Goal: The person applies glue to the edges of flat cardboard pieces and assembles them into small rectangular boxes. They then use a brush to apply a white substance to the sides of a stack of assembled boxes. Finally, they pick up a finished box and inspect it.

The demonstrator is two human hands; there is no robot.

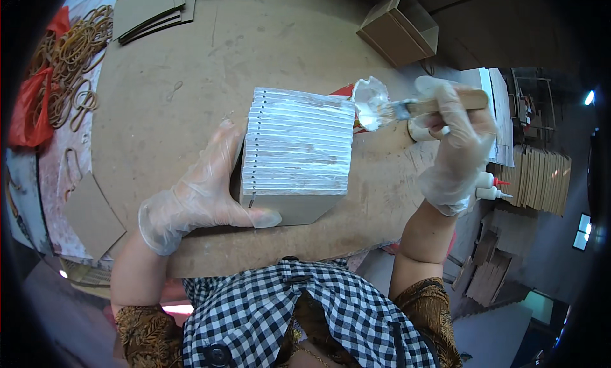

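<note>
A block of stacked grey boards [299, 142] stands on the work table in front of me, its upper faces streaked with white paste. My left hand [200, 186], in a clear plastic glove, clasps the block's left side with thumb and fingers apart around it. In my gloved right hand [463, 135] is a flat brush with a wooden handle [420, 107]. The brush's bristles point left and meet a paste-coated container [370, 104] just beyond the block's right edge. The container's lower part is partly hidden.
Tan rubber bands [79, 46] and a red plastic bag [30, 110] lie at the left. Cut boards [146, 11] rest at the far left, and an open box [385, 34] at the far right. White squeeze bottles [489, 193] and stacked boards [541, 177] are at the right.
</note>
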